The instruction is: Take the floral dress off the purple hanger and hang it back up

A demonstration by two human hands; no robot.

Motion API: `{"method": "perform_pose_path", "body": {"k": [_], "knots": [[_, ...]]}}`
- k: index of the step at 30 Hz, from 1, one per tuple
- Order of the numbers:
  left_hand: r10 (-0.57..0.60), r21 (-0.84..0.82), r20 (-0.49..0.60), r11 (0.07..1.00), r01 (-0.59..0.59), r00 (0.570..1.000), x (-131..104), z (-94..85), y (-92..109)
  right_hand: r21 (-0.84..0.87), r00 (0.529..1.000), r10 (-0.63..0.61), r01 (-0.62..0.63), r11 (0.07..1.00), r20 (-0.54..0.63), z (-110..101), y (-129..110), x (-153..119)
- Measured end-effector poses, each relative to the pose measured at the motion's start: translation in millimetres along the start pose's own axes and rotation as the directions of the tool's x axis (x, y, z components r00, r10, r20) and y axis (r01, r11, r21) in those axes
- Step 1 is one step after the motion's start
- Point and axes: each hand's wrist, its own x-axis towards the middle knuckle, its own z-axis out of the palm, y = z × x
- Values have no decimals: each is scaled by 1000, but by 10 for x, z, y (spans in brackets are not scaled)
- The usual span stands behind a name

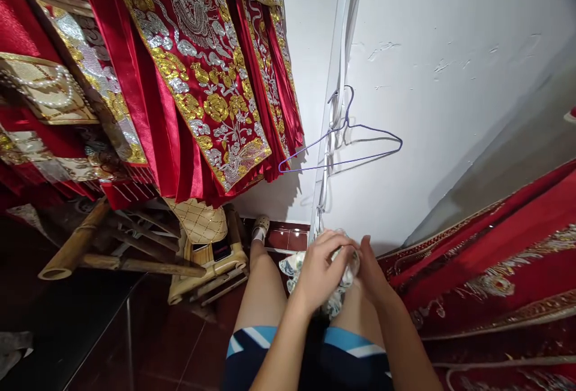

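A bunched white cloth (335,302) with a green and blue-grey print lies over my lap, between my thighs. My left hand (323,265) is closed on its upper part, with the fingers bent over the gathered fabric. From the other side my right hand (369,268) grips the same cloth; its thumb points up and most of its fingers are hidden. Farther off, a thin purple clothes hanger (346,164) hangs by its hook from a white strap (332,118) on the wall, with no garment on it.
Red embroidered garments (216,97) hang at the left, above a bamboo stool (225,272). More red decorated fabric (499,277) fills the right side. A white wall (432,37) stands ahead. One foot in a beige clog (261,223) rests on dark red tiles (288,239).
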Motion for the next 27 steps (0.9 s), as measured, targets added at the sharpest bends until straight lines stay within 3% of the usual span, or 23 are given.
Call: {"method": "perform_pose_path", "body": {"k": [2,5,7,10,12,14,16,17,19,22,27], "knots": [[24,120,42,992,-29,999,29,-104,57,86,993,50,-59,995,111,111,-110,45],[12,140,39,990,-17,999,115,-322,20,143,940,101,-154,978,325,219,-258,145],[-44,140,73,990,33,996,143,-470,-59,175,923,136,-210,962,360,213,-373,243],[-177,270,226,956,113,958,105,-702,-205,188,959,114,-166,968,258,73,-604,458],[-261,438,283,891,118,923,56,-888,-286,-6,994,-54,54,998,97,-70,-772,659],[-319,596,244,795,118,916,27,-1094,-323,-323,946,-320,290,901,-43,-203,-898,914],[-337,719,153,683,129,929,38,-1294,-303,-534,865,-497,385,753,-77,-302,-940,1212],[-333,768,108,626,134,937,60,-1384,-275,-583,852,-518,387,715,-70,-336,-928,1366],[-305,835,50,536,128,951,133,-1534,-203,-631,891,-452,330,702,-38,-380,-854,1643],[-207,850,42,521,74,977,289,-1699,-109,-671,956,-294,227,706,14,-431,-713,1869],[47,791,-8,611,-22,999,564,-1815,18,-694,926,-376,251,675,-30,-600,-689,1641]]}}
